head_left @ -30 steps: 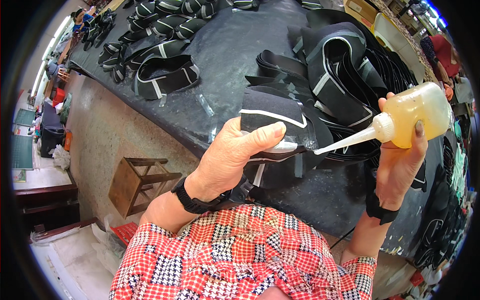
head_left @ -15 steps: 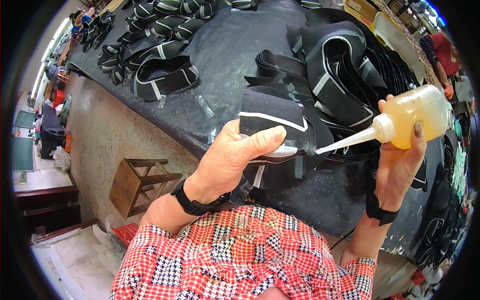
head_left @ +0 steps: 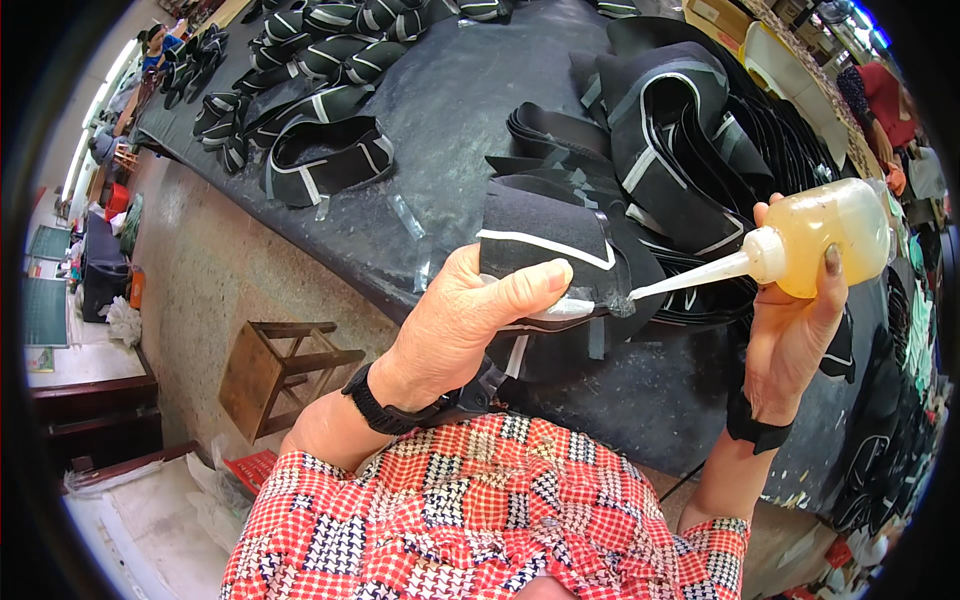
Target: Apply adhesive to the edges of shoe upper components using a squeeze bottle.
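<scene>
My left hand (head_left: pixel 470 315) is closed on a black fabric strap (head_left: pixel 540 220) edged with white tape, its thumb pressing on top near the lower edge. The fingers beneath are hidden by the fabric. In my right hand (head_left: pixel 800 320) is a clear plastic squeeze bottle (head_left: pixel 830 235) of yellowish liquid, tipped on its side. Its long narrow nozzle (head_left: pixel 695 275) points left, and the tip touches or almost touches the strap's corner, just right of my left thumb. A shiny dark patch (head_left: pixel 620 304) shows on the fabric at that spot.
A dark worktable (head_left: pixel 450 110) carries a large stack of black straps (head_left: pixel 690 130) beyond my hands. Several looped straps (head_left: pixel 330 165) lie at the far left. A wooden stool (head_left: pixel 285 375) stands on the floor at left. Another person (head_left: pixel 880 110) is at the far right.
The nozzle tip has shifted very slightly left and up against the strap's corner, where the shiny patch looks larger. My left hand keeps its hold almost unmoved.
</scene>
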### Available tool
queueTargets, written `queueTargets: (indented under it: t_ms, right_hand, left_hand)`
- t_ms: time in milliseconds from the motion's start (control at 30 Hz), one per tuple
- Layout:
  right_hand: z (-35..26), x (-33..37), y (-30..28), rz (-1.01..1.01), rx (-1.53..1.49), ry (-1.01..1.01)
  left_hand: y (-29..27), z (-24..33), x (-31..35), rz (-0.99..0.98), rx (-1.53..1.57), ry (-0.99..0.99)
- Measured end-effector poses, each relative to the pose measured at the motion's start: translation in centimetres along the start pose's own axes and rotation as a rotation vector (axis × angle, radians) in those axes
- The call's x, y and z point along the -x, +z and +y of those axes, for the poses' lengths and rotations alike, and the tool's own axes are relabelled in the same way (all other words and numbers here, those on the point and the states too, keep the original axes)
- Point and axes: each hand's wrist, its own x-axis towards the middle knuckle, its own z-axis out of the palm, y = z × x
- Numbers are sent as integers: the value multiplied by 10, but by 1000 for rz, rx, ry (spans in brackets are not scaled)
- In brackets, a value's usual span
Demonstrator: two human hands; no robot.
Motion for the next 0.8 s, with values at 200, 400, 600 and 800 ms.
queueTargets:
  t_ms: [200, 400, 600, 800]
  right_hand:
    - [0, 1, 0, 31, 6, -10]
    - [-6, 5, 0, 40, 7, 0]
    - [0, -2, -2, 63, -2, -21]
    - [5, -4, 0, 36, -9, 1]
  left_hand:
    - [-1, 0, -1, 18, 3, 15]
    - [0, -2, -6, -8, 31, 17]
    - [1, -2, -7, -8, -16, 4]
    - [-1, -1, -9, -14, 8, -38]
